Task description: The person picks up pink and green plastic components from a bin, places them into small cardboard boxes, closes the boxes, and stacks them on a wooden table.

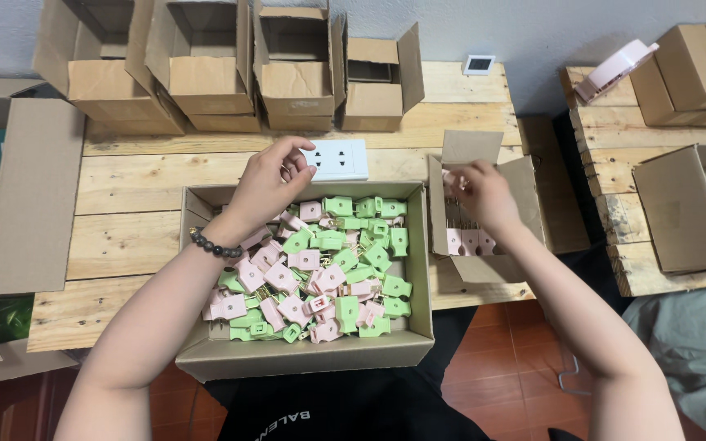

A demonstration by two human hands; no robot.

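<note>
Box (304,355) heaped with pink and green plugs (320,269), left hand (267,184) pinched narrow above, right hand (480,192) holding pink plug, four open cartons (206,82) behind.

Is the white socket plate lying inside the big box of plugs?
No, the white socket plate lies on the wooden table, behind the big box.

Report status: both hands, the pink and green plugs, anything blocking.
Left hand over large cardboard box of pink and green plastic plugs. Right hand at small cardboard box, pink plugs inside. Nothing blocking.

bare arms, dark beaded bracelet (214,245), black shirt (353,412).
</note>
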